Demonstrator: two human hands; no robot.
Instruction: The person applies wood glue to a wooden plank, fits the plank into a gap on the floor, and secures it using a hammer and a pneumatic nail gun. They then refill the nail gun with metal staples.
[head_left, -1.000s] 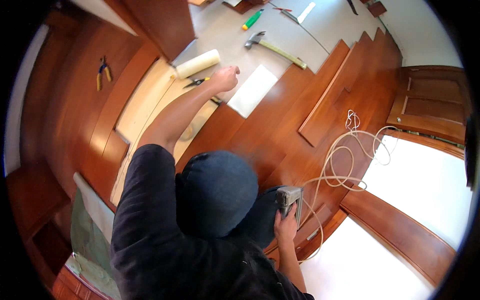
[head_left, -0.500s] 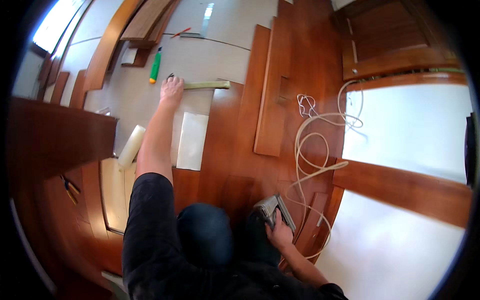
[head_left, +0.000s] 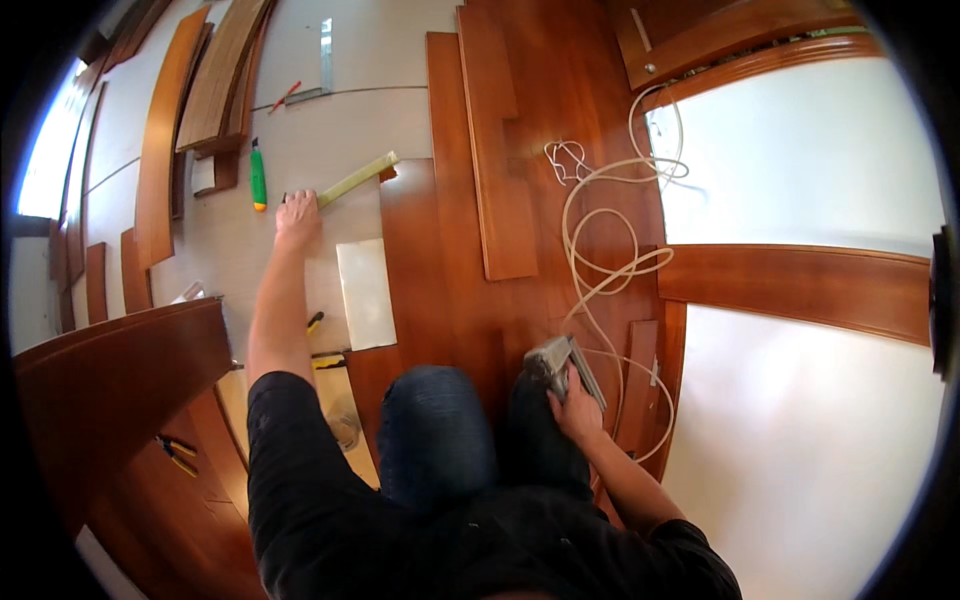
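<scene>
My left hand (head_left: 298, 215) reaches far forward over the bare grey floor, fingers closed round the head end of a hammer. Its pale yellow-green handle (head_left: 358, 182) points right and away, the tip near the edge of the laid wood boards; the dark head is mostly covered by my fingers. Just left of this hand lies a green utility knife (head_left: 259, 178) with a yellow end. My right hand (head_left: 577, 405) grips a grey nail gun (head_left: 556, 362) by its handle, resting by my right knee. A white rectangular sheet (head_left: 367, 293) lies between my left forearm and the boards.
A beige air hose (head_left: 600, 222) loops over the wood floor on the right, near a tangled white cord (head_left: 567, 160). Loose planks (head_left: 222, 80) are piled at far left. A square (head_left: 325, 60) lies at the top. Pliers (head_left: 178, 454) rest beyond the dark wooden panel (head_left: 120, 375).
The whole view has shifted. The hammer handle has swung from nearly level to slanting up and right, with my left hand still on it. My right hand keeps the nail gun by my knee.
</scene>
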